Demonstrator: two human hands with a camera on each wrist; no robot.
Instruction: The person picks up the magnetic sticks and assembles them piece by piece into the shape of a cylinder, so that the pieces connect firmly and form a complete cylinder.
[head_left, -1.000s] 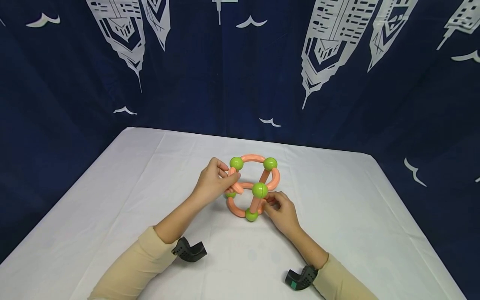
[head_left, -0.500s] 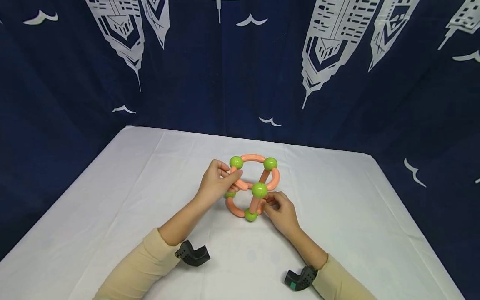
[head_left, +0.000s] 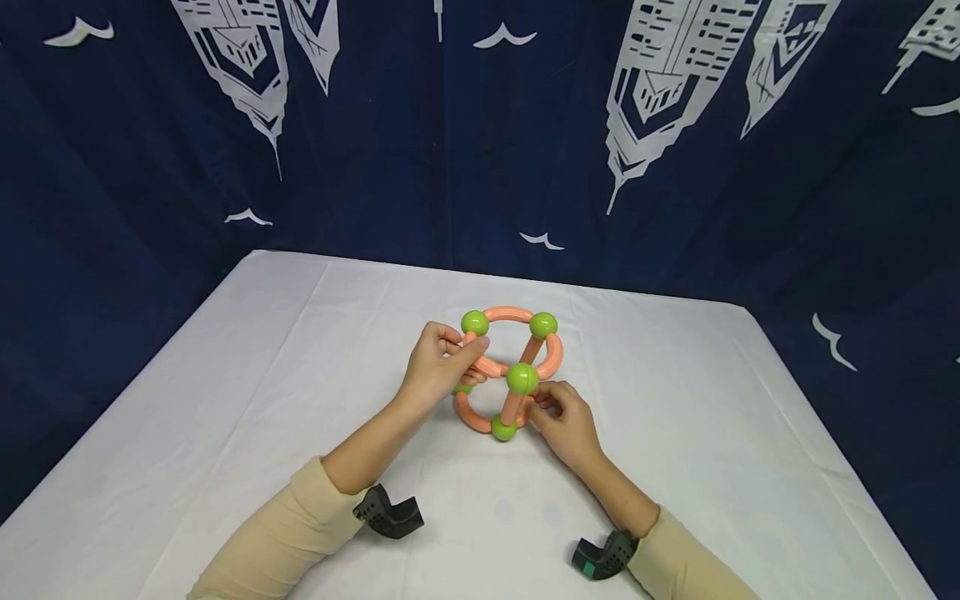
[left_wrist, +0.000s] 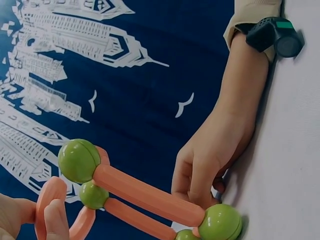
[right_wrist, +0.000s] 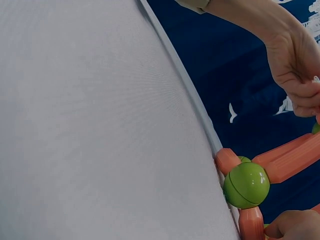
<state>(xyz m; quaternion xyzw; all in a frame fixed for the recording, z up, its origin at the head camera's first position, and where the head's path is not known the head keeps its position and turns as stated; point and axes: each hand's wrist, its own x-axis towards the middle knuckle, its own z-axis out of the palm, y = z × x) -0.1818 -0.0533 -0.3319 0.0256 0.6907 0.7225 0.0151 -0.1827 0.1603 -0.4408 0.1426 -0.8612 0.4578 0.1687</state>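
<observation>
A toy frame of orange rods [head_left: 512, 408] and green balls stands upright on the white table, a ring below and a ring above joined by straight rods. My left hand [head_left: 435, 367] pinches a curved orange rod [head_left: 489, 365] at the upper ring's left side. That rod's free end lies close to the front green ball [head_left: 522, 379]; whether they touch I cannot tell. My right hand [head_left: 567, 423] grips a lower curved rod beside the bottom green ball [head_left: 504, 428]. In the left wrist view the upper ball [left_wrist: 79, 161] and curved rod [left_wrist: 50, 195] appear close together.
A white cloth [head_left: 675, 433] covers the table. Behind it hangs a dark blue curtain [head_left: 375, 183] with white building and bird prints. Black wrist cameras [head_left: 392, 512] sit at both beige sleeves [head_left: 288, 525].
My left hand has shifted slightly right and toward me, swinging the curved rod's end toward the front green ball. The right hand keeps its hold on the lower ring.
</observation>
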